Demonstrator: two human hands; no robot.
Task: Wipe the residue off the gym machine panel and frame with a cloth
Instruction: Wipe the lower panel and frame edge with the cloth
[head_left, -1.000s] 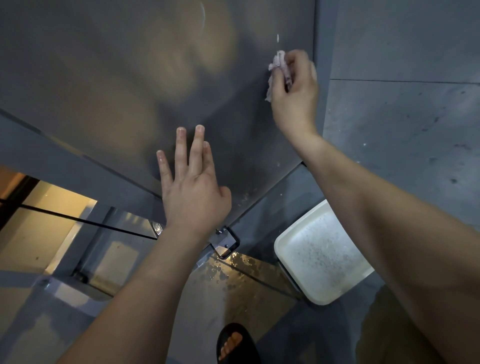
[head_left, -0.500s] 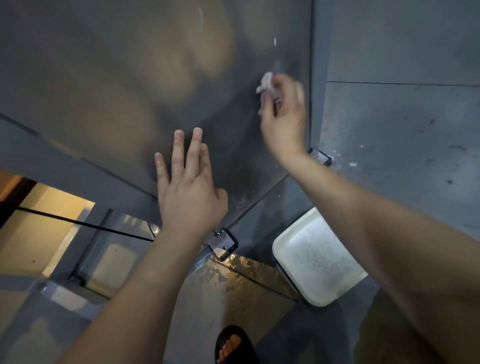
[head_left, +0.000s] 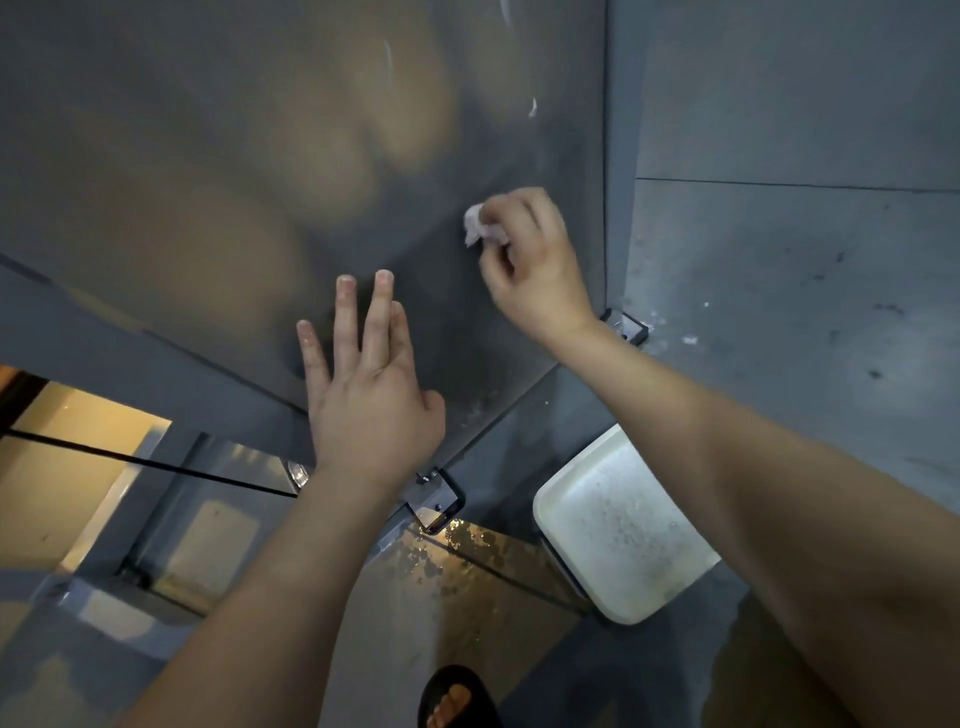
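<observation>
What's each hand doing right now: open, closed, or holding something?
Left hand: open, fingers straight, flat on the panel.
Right hand: gripping the cloth at the panel.

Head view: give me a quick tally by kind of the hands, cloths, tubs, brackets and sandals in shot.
Hands: 2, left hand flat on the dark grey glossy panel, right hand
Cloths: 1, small crumpled pale pink cloth gripped in the right hand
Tubs: 1, white rectangular plastic tub
Brackets: 2, black metal corner brackets
Sandals: 1, black sandal
Total: 7

text: none legible | labels: none | numbers: none
</observation>
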